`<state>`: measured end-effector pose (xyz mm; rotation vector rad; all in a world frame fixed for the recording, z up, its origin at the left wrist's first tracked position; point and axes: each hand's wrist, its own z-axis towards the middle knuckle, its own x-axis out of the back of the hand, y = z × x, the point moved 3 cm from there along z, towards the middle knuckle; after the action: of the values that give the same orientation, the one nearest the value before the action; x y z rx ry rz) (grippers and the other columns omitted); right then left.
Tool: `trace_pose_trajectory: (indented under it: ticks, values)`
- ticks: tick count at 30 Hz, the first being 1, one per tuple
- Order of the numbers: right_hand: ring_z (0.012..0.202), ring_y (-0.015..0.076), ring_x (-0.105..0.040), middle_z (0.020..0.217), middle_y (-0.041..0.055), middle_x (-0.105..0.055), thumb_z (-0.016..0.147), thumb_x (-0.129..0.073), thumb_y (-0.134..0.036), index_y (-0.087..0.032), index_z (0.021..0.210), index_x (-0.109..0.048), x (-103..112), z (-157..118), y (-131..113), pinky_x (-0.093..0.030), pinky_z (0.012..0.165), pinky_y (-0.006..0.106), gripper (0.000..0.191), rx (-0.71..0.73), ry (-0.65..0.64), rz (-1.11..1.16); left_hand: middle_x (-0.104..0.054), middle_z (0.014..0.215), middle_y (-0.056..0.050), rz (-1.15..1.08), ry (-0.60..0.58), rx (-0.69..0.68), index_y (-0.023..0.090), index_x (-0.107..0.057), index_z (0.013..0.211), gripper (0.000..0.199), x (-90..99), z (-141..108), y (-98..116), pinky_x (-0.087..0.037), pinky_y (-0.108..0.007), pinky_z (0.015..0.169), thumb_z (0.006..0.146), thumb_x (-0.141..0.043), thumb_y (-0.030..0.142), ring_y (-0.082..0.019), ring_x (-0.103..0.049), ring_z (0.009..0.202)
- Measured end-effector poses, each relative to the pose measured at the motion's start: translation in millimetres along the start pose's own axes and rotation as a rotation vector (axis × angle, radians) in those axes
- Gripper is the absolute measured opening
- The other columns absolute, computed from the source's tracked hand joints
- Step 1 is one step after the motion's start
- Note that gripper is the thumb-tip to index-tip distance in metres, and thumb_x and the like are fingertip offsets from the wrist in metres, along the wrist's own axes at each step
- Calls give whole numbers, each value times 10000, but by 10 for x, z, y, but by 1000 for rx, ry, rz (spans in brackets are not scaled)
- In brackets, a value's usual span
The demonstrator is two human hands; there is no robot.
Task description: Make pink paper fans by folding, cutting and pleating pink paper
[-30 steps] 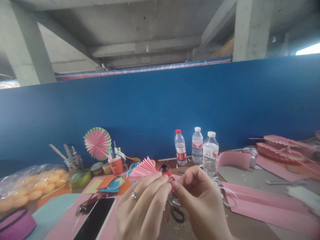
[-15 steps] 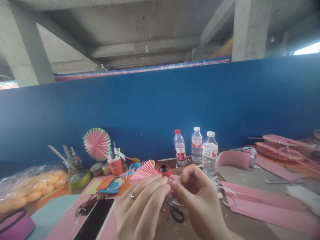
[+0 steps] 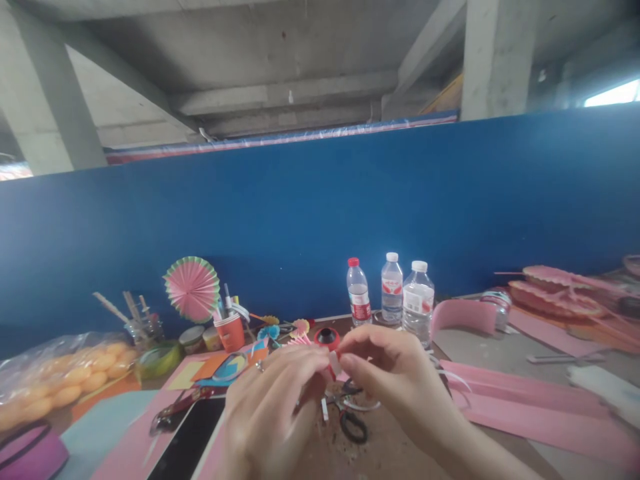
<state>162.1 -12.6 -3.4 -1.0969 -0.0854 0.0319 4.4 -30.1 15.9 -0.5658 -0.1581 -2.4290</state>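
Observation:
My left hand (image 3: 280,400), with a ring on one finger, is curled closed, its back to me. Just beyond its knuckles the edge of a pink pleated paper fan (image 3: 299,340) shows; the rest is behind the hand. My right hand (image 3: 395,373) meets it with thumb and forefinger pinched on a small white strip (image 3: 335,364), some red beside it. Below the hands, dark-handled scissors (image 3: 354,427) lie on the table, with another short white strip (image 3: 325,409) near the blades. A red round object with a black centre (image 3: 327,337) sits right behind the fingertips.
Three water bottles (image 3: 359,297) stand at the back. To the left are a phone (image 3: 187,440), an orange cup (image 3: 230,332) of pens, a round pleated rosette (image 3: 192,289) and a bag of orange balls (image 3: 70,373). Pink paper (image 3: 530,407) lies right.
The pink fan has dropped and turned mostly out of sight behind my left hand. The white strip now shows between my hands, and more of the scissors is uncovered.

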Motion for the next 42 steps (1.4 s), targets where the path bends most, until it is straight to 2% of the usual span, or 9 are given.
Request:
trace_pose_trajectory:
  ticks: [3, 8, 12, 16, 19, 23, 30, 38, 42]
  values:
    - [510, 84, -475, 574, -14, -570, 760, -600, -268, -163, 682, -629, -37, -8, -26, -365, 459, 197, 134, -33, -23, -63, -709, 892, -8, -49, -9, -68, 164, -629, 918, 149, -48, -33, 9, -484, -209, 815, 808, -606, 67, -116, -654, 850]
    - [535, 88, -477, 577, -18, -554, 797, -524, -227, -163, 641, -586, -21, -15, -80, -345, 473, 204, 180, 143, -34, -212, -681, 913, -36, -149, -27, -52, 163, -595, 927, 158, -97, -46, 25, -495, -247, 794, 814, -596, 53, -140, -626, 869]
    - [531, 80, -460, 595, -28, -548, 807, -502, -169, -167, 674, -561, 26, -4, -102, -331, 487, 210, 145, 286, -29, -425, -622, 922, -38, -206, -233, 60, 194, -556, 882, 128, -127, 4, 8, -499, -293, 744, 808, -602, 100, -168, -584, 869]
    - [535, 76, -452, 601, -41, -550, 812, -501, -126, -178, 687, -557, 57, 20, -83, -315, 495, 218, 146, 285, -11, -569, -600, 964, -25, -325, -363, 193, 223, -560, 862, 100, -126, 41, -30, -483, -342, 807, 803, -638, 206, -186, -560, 918]
    - [555, 76, -477, 634, -42, -574, 835, -510, -154, -188, 725, -570, 72, 26, -95, -337, 507, 214, 130, 260, -76, -539, -598, 980, -13, -356, -387, 265, 243, -553, 897, 102, -120, 39, -57, -472, -351, 834, 823, -596, 186, -182, -558, 947]
    - [619, 80, -524, 715, -31, -611, 863, -520, -187, -197, 807, -595, 116, 27, -125, -371, 553, 211, 94, 237, -111, -481, -602, 1047, -1, -263, -400, 300, 285, -499, 1105, 419, -117, 29, -80, -456, -383, 873, 742, -631, 123, -190, -568, 971]
    - [639, 75, -486, 703, -43, -569, 883, -511, -176, -201, 758, -575, 133, 37, -155, -350, 577, 217, 143, 247, -167, -451, -641, 928, 13, -334, -326, 118, 264, -578, 979, 185, -93, 49, -109, -466, -296, 802, 857, -578, 124, -144, -585, 888]
    - [635, 95, -447, 714, -20, -540, 910, -473, -306, -186, 796, -573, 128, -23, -103, -345, 552, 234, 194, 115, -254, -273, -588, 929, -20, -491, -341, 9, 246, -555, 1079, 248, -81, 51, -80, -474, -226, 705, 906, -485, 83, -114, -575, 807]
    - [598, 91, -422, 668, -17, -514, 892, -495, -318, -166, 768, -584, 102, 6, -99, -335, 514, 224, 216, 77, -226, -206, -577, 894, -33, -521, -349, 49, 231, -588, 969, 212, -95, 36, -95, -483, -259, 729, 919, -441, 87, -128, -581, 800]
